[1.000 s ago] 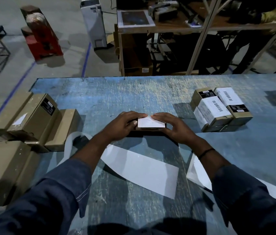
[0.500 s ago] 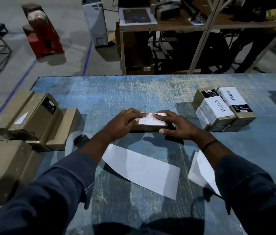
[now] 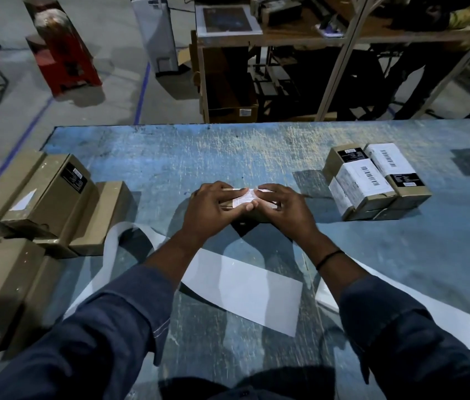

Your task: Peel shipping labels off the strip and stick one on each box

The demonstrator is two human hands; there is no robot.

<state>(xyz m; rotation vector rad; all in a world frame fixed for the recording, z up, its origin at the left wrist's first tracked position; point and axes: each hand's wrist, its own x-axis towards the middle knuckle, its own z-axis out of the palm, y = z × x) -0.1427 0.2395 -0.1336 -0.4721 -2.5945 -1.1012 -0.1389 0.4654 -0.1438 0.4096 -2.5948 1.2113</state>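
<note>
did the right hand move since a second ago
Yes. The right hand has slid left across the label on the box, away from the labelled boxes at right; its thumb now meets that of the left hand.

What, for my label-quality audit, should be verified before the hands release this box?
1. Label on top of the box: ok, it lies between the hands.
2. Label edges flat: cannot tell, the left hand and right hand cover most of it.
3. Box steady on the table: ok, the left hand holds it, the right presses on top.
4. Room by the labelled boxes: ok, bare table before them.
5. Next box ready: ok, brown boxes lie at the left.
6. Labels remaining on the strip: cannot tell, the visible part looks blank.
</note>
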